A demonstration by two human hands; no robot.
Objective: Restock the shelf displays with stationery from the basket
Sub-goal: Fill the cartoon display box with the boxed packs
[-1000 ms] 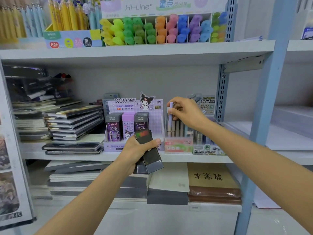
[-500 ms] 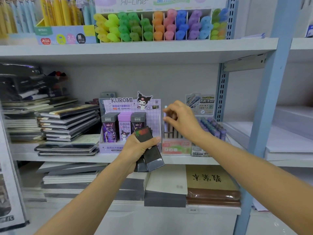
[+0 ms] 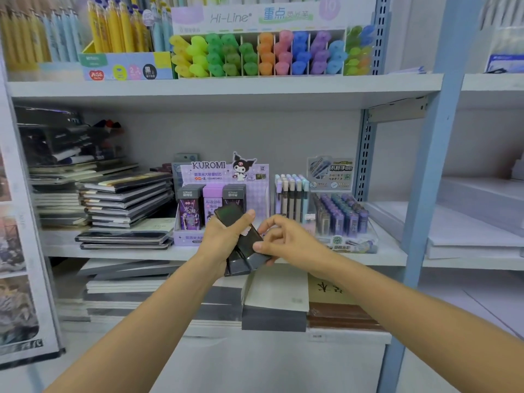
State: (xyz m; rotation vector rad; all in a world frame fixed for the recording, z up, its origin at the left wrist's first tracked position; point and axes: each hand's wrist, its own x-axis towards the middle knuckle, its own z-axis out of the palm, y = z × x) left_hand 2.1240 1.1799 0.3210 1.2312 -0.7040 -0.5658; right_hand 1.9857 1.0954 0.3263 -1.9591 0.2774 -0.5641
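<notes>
The left hand (image 3: pixel 225 236) is gripping a fanned bunch of dark packs (image 3: pixel 241 263): flat, glossy, near-black slabs, the top one showing a greenish sheen, thumb clamped across them. From three o'clock the right hand (image 3: pixel 283 241) is pinching the bunch's edge, fingers curled. Beyond, at twelve o'clock, the purple Kuromi display (image 3: pixel 224 173) is standing on the shelf (image 3: pixel 392 252), a pen box (image 3: pixel 292 195) at its three o'clock.

Both hands together, forearms outstretched.
Left hand (image 3: pixel 226 236) grips dark packs (image 3: pixel 241 265); right hand (image 3: pixel 286 239), just beside it, pinches them with curled fingers.
</notes>
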